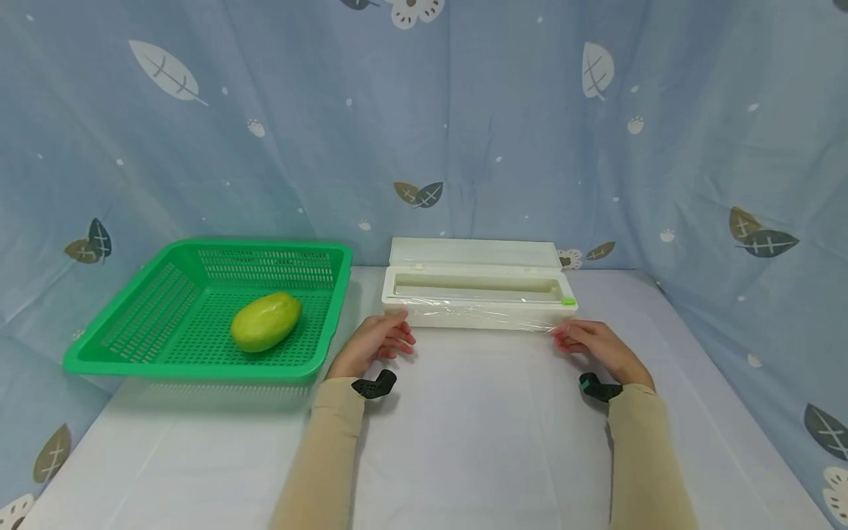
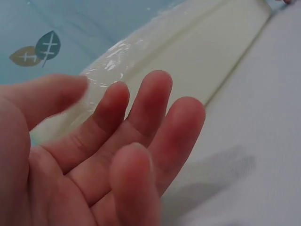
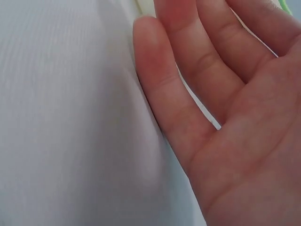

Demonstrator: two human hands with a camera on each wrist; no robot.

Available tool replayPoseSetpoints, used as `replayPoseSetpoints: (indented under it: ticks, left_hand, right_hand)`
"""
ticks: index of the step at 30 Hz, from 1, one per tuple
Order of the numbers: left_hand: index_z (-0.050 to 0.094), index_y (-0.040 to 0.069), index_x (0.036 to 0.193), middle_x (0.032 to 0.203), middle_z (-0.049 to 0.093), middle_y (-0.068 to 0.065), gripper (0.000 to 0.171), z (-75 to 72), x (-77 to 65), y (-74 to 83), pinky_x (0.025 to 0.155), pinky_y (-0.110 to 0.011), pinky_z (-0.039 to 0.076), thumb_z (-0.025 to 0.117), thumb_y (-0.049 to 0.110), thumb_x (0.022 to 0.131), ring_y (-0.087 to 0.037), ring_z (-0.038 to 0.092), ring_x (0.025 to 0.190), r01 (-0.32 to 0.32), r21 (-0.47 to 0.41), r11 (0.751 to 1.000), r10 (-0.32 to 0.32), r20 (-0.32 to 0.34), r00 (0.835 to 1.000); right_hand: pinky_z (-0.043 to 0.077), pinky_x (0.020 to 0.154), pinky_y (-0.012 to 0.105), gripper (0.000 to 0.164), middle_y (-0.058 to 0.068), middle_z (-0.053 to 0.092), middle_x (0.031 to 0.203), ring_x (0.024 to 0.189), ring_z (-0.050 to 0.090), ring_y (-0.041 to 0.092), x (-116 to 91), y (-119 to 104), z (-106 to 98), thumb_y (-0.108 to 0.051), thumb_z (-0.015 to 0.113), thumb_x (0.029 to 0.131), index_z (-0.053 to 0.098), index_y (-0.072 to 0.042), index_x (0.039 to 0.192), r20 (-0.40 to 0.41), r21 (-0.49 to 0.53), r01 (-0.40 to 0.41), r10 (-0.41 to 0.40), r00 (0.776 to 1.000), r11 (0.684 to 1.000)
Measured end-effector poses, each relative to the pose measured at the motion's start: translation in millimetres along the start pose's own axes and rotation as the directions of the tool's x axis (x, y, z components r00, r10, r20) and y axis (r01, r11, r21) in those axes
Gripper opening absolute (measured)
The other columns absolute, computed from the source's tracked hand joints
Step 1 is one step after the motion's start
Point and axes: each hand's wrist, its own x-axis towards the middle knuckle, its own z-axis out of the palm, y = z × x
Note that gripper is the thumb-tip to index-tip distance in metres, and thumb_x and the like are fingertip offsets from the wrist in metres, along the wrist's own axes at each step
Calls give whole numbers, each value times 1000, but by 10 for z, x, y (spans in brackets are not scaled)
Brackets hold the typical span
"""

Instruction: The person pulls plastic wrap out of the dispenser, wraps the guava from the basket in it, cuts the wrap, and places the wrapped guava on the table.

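A white cling film dispenser stands on the table with its lid raised at the back. Clear cling film stretches wrinkled over its front. At the front left corner is my left hand, its fingers loosely bent. The left wrist view shows a gap between thumb and forefinger, with shiny film behind them. By the front right corner, my right hand pinches the film's lower edge between its fingertips. Those tips lie outside the right wrist view, where the palm and slightly bent fingers show.
To the left stands a green plastic basket holding a yellow-green papaya-like fruit. A bright green slider sits at the dispenser's right end. A blue leaf-patterned curtain hangs behind the white table.
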Motion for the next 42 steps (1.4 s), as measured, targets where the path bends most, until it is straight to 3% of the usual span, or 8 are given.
replayPoseSetpoints:
  ticks: [7,14,21,26,34,38,42]
  left_hand:
    - [56,-1,105,89,62,-9,51,-35,-9,-11,58,-25,44,63,42,80,-24,63,82,-12,-38,999,13,27,1000]
    - [55,-5,105,84,61,-7,50,-62,-22,-7,57,-25,44,65,37,79,-22,62,79,-34,-49,998,36,42,998]
    - [56,-4,94,80,60,-9,38,-83,-65,57,59,-27,44,62,31,83,-21,59,77,-157,-65,985,164,106,981]
    - [54,-7,98,80,58,-8,37,-73,-129,158,62,-26,45,59,28,86,-20,58,77,-215,-85,973,226,140,964]
    - [55,-3,91,77,56,-8,26,-46,-179,261,66,-28,44,57,22,88,-19,57,74,-234,-204,951,268,158,950]
    - [57,6,86,77,55,-5,14,-1,-182,296,66,-26,42,52,17,91,-17,54,73,-260,-320,911,319,146,936]
    - [56,8,88,82,54,-4,12,77,-186,355,66,-26,40,50,18,92,-17,51,75,-286,-440,851,363,100,926]
  right_hand:
    - [48,79,31,56,25,56,105,90,60,21,0,-37,24,-43,44,91,55,10,108,4,58,6,-7,1000,998]
    - [48,79,32,48,20,58,99,86,60,18,-6,-100,38,-33,54,88,55,10,109,-14,33,-22,23,1000,999]
    - [47,76,27,42,14,55,91,82,54,17,-67,-196,13,-23,49,93,49,18,103,-26,197,128,-125,992,972]
    - [46,74,25,30,7,54,82,77,52,17,-58,-229,20,-17,40,97,54,9,91,-15,350,209,-217,976,913]
    - [42,68,28,30,6,52,77,72,46,19,-9,-280,80,-7,30,98,57,-2,86,-101,650,310,-326,940,694]
    - [41,69,30,27,6,52,77,71,45,19,18,-350,103,-10,34,98,57,-2,88,-147,691,324,-314,938,646]
    - [42,70,30,26,6,53,76,70,46,19,20,-404,111,-12,37,97,59,-2,89,-171,700,328,-297,939,634]
